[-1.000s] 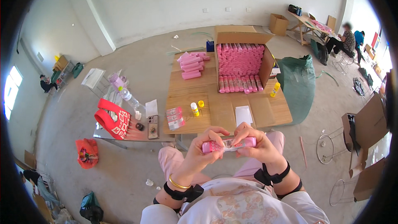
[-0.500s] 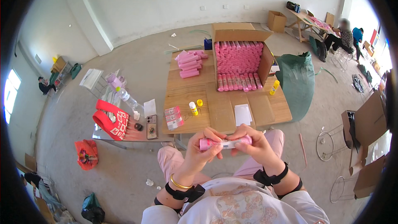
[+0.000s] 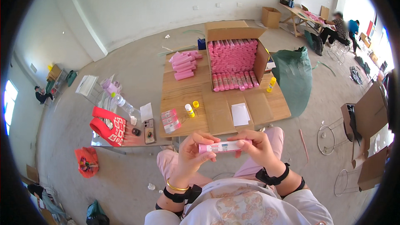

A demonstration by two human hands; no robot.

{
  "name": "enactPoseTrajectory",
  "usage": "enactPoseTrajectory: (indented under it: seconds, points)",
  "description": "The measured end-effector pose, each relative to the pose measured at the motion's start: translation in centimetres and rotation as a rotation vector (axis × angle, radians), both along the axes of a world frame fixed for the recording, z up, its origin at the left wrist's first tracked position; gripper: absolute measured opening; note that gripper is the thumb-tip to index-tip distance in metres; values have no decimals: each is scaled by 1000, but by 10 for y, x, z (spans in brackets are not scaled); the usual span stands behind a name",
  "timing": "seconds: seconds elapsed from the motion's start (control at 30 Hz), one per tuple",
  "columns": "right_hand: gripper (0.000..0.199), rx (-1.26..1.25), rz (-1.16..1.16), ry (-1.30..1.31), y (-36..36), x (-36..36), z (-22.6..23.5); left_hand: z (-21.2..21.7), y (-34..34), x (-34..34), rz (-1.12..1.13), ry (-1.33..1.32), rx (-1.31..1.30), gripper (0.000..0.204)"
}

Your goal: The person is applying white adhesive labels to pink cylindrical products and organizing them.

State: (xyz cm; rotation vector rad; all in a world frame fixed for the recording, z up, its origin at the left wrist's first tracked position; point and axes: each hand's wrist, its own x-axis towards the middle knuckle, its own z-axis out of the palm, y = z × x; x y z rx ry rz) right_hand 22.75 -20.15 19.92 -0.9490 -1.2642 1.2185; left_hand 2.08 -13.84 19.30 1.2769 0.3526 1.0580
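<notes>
Above my lap, at the table's near edge, I hold a pink roll (image 3: 225, 146) level, its white printed label turned up. My left hand (image 3: 192, 153) is closed round its left end, with the thumb beneath the label. The right hand (image 3: 257, 146) grips the other end, its thumb pressed on the label's edge. On the wooden table (image 3: 183, 93) ahead lie white paper slips (image 3: 240, 114) and pink-and-white printed labels (image 3: 170, 121). A white glue stick (image 3: 189, 110) stands uncapped beside its yellow cap (image 3: 196, 104).
An open carton (image 3: 233, 34) full of pink rolls stands at the table's back, with loose pink rolls (image 3: 183, 64) to its left. A yellow glue stick (image 3: 271, 85) is at right, near a green sack (image 3: 293, 83). A side table holds a red bag (image 3: 109, 126) and a phone (image 3: 149, 131).
My fingers have shifted from the roll's middle out toward its ends, so more of the printed label shows. The whole view has shifted slightly.
</notes>
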Motion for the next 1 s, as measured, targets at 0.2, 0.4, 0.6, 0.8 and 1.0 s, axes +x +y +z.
enactPoseTrajectory:
  seconds: [0.2,0.4,0.6,0.8,1.0]
  points:
    - [30,143,-1,-310,-3,-2,19,-4,3,-6,10,-34,-152,17]
    - [30,311,-27,-419,0,0,7,2,4,-5,-83,7,-193,18]
    - [33,382,-19,-451,6,-3,-1,1,14,-3,-46,-3,-117,23]
    - [37,438,-125,-411,26,-9,-21,-17,31,5,156,-157,-147,31]
    - [38,460,-271,-497,59,-25,-43,-31,51,11,533,20,-140,38]
